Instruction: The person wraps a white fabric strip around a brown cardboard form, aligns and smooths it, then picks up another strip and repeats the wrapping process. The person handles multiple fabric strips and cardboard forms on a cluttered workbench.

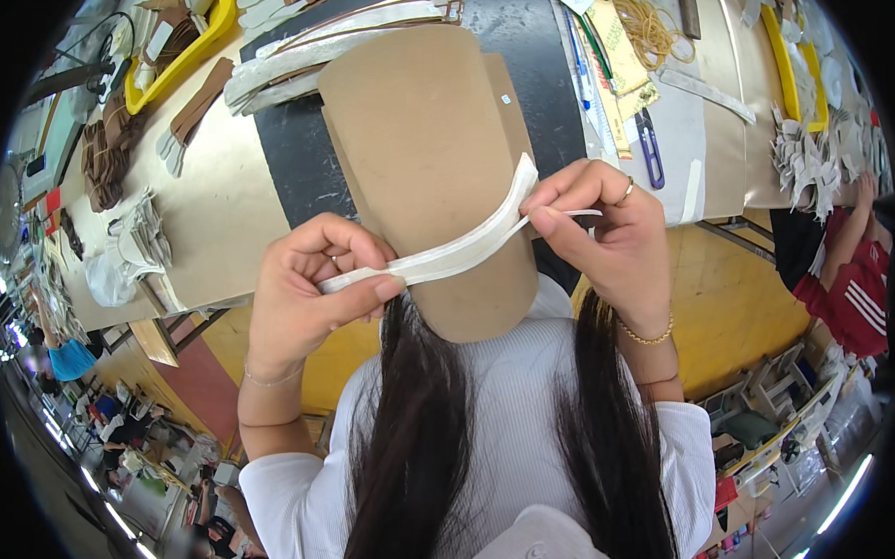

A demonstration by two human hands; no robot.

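Observation:
A long, curved off-white strip (468, 243) lies bowed across the rounded front of a tan board form (414, 121). My left hand (314, 285) pinches the strip's left end between thumb and fingers, and a short tail sticks out past the grip. Near the strip's upturned right end, my right hand (607, 231) is closed in a pinch on a narrow white tape (583, 212). The tape runs from the strip's edge, and its loose end pokes out to the right. How far it is parted from the strip I cannot tell.
A black mat (520, 45) lies under the form. Behind it is a stack of white and brown strips (348, 30). Purple thread snips (649, 149), pens and rubber bands (648, 30) lie right. Yellow trays (195, 34) stand at both sides. Another person in red (851, 284) is at far right.

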